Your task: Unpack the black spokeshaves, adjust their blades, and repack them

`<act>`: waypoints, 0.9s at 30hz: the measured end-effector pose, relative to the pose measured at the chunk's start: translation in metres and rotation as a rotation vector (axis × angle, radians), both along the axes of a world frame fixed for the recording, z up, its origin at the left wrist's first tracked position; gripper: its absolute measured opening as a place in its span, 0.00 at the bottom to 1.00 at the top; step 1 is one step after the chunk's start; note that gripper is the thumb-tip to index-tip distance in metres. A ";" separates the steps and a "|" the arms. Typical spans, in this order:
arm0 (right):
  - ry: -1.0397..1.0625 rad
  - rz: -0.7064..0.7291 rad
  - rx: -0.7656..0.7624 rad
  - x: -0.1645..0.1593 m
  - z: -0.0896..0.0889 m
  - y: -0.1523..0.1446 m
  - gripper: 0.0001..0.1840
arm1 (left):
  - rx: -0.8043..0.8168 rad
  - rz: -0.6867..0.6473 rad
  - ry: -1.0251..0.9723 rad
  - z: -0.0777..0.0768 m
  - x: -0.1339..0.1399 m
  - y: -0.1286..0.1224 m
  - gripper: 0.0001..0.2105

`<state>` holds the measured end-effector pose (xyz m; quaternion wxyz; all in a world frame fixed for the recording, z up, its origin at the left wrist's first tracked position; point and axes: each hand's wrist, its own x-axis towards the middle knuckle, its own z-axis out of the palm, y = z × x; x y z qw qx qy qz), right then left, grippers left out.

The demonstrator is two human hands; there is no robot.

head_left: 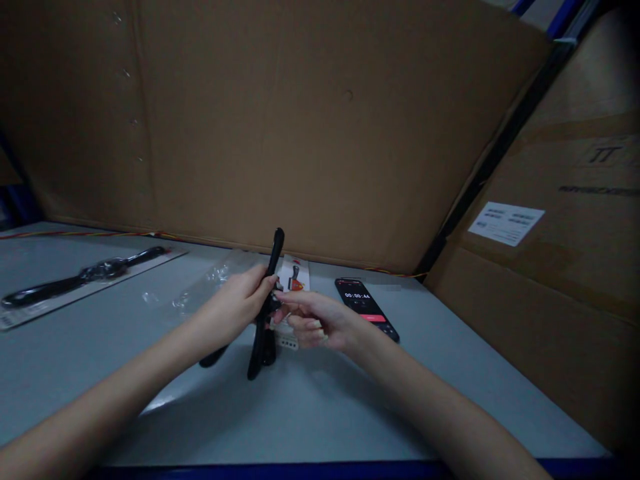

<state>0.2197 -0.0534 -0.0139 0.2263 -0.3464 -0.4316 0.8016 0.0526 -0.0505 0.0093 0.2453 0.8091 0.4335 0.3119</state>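
My left hand (240,300) is closed around the middle of a long black tool with handle-like ends (257,350), held tilted just above the table. My right hand (315,317) meets it from the other side, thumb and fingertips pinched at the tool's middle. A small part there is too dark and covered to make out. More black handle ends (214,357) show below my left hand; how they join the tool is hidden. Behind the hands, a white printed card (296,270) with a tool picture is partly covered.
A phone (373,310) running a timer lies right of my hands. At the left, a black tool packed on a card (95,277) lies on the grey table (310,427). Crumpled clear plastic (200,287) is behind my left arm. Cardboard walls (320,133) enclose the back and right.
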 end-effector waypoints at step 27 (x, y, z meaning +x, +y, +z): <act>-1.016 -0.404 1.554 -0.014 0.013 -0.025 0.05 | -0.290 -0.074 -0.071 -0.005 -0.005 0.005 0.12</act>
